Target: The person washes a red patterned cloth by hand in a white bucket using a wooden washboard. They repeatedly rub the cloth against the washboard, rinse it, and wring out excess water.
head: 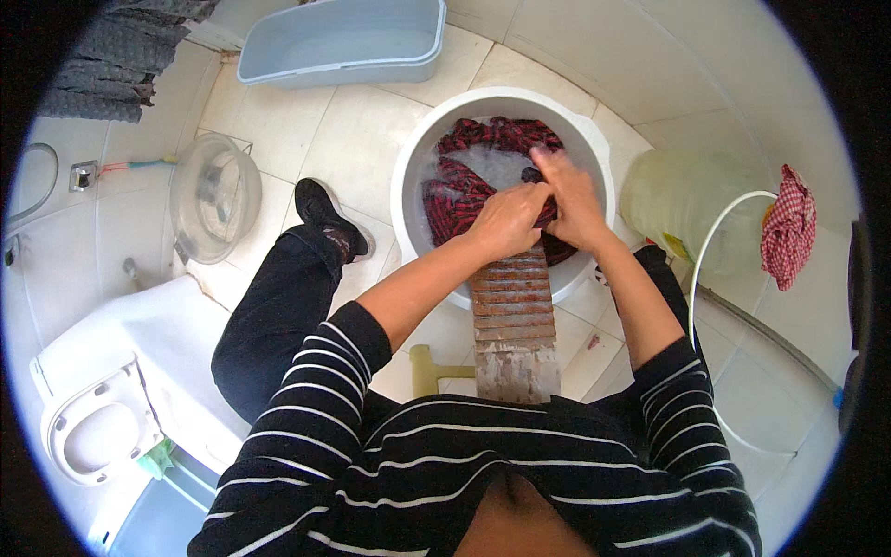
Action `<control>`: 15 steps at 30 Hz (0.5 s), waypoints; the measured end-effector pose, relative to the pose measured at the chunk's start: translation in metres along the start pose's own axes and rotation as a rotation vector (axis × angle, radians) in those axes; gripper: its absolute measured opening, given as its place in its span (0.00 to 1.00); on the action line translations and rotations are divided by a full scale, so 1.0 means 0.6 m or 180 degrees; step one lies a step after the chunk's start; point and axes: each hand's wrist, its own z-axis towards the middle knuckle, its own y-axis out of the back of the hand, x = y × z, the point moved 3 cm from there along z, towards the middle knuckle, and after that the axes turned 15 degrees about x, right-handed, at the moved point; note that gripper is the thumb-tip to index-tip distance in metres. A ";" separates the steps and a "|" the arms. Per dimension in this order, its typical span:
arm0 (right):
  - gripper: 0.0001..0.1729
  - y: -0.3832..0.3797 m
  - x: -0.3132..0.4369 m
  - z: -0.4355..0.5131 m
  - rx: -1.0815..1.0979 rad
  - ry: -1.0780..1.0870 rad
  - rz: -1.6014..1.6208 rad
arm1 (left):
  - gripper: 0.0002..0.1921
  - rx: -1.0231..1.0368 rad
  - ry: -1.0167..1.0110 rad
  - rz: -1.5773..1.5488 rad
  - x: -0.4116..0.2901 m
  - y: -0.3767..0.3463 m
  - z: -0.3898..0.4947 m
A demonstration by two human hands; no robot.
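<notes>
A dark red and black patterned cloth [459, 198] lies in sudsy water inside a round white plastic basin [411, 139]. My left hand [509, 219] is closed on a bunched part of it, over the upper end of a ridged wooden washboard [514, 296]. My right hand [574, 198], blurred, meets the left one, and some cloth shows between them. Whether its fingers grip that cloth is unclear. The washboard leans over the basin's near rim, its lower end close to my body.
A yellowish stool [423, 372] partly shows beneath the washboard. At the back stands a light blue plastic tub [341, 66]. A clear basin [216, 198] leans by the left wall. On the right are a large translucent container [689, 202], a white hose [698, 257] and a red checked cloth [789, 226].
</notes>
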 end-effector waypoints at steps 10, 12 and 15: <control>0.34 -0.036 -0.038 0.062 -0.0016 -0.1164 -0.0548 | 0.44 -0.0118 0.1895 -0.0913 0.303 -0.049 -0.057; 0.39 -0.072 -0.004 0.075 -0.0131 -0.0497 -0.0812 | 0.26 -0.0725 0.2023 -0.1133 0.308 -0.030 -0.044; 0.42 -0.129 -0.023 0.104 0.0455 -0.0731 -0.0874 | 0.23 -0.1183 0.2918 -0.0998 0.294 -0.034 -0.005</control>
